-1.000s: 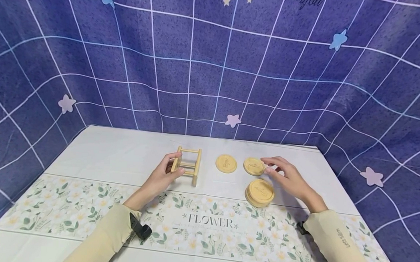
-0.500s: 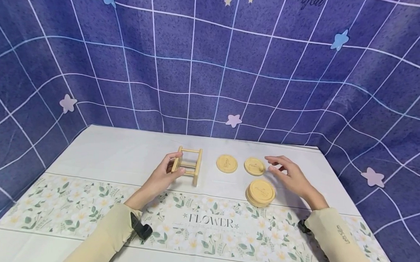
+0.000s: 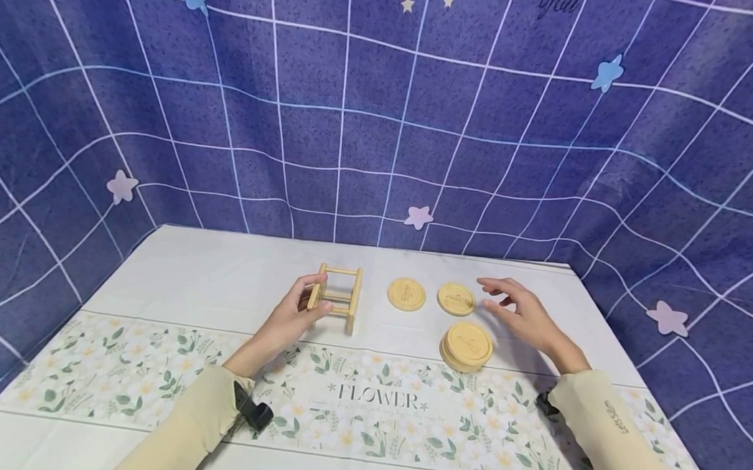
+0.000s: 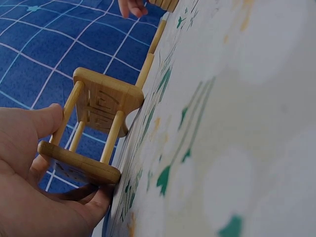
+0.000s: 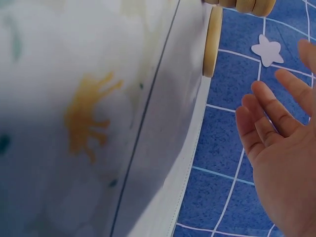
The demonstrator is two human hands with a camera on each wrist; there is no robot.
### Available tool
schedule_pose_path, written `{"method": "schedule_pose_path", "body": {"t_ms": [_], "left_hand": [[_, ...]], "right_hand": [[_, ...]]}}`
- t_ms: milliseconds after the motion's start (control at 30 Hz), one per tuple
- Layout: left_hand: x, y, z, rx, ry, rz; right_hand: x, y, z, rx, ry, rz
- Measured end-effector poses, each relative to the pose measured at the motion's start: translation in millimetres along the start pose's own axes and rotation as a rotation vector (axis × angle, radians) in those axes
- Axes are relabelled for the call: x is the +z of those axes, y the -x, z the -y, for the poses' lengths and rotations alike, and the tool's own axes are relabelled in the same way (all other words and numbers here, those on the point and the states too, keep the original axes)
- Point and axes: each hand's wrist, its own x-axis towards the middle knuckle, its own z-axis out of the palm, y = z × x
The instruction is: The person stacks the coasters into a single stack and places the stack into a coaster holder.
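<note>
My left hand (image 3: 290, 319) grips a small wooden coaster holder (image 3: 355, 295) by its left side panel. In the left wrist view, the thumb lies along a rod of the holder (image 4: 106, 94), with fingers below the panel. Two round wooden coasters lie flat on the table: one (image 3: 407, 294) right of the holder, another (image 3: 457, 299) further right. Nearer me stands a stack of coasters (image 3: 467, 345). Just right of the far-right coaster hovers my right hand (image 3: 523, 319), its fingers relaxed and apart. The right wrist view shows that palm (image 5: 291, 173) holding nothing.
A white cloth with a floral band (image 3: 378, 415) covers the table. Behind and at both sides hangs a blue gridded curtain (image 3: 369, 141) with star shapes. Each wrist wears a black camera strap (image 3: 252, 407).
My right hand has drawn slightly to the right, off the edge of the far-right coaster. The left hand and the coaster holder have stayed in place.
</note>
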Motion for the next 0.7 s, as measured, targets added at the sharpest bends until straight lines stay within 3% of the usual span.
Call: {"method": "schedule_pose_path", "body": {"t_ms": [400, 700], "left_hand": [[0.3, -0.6, 1.2, -0.003, -0.013, -0.005], [-0.6, -0.5, 1.2, -0.001, -0.025, -0.002]], "right_hand": [[3.2, -6.1, -7.4, -0.009, 0.009, 0.039], [4.0, -14.2, -11.8, 0.044, 0.014, 0.096]]}}
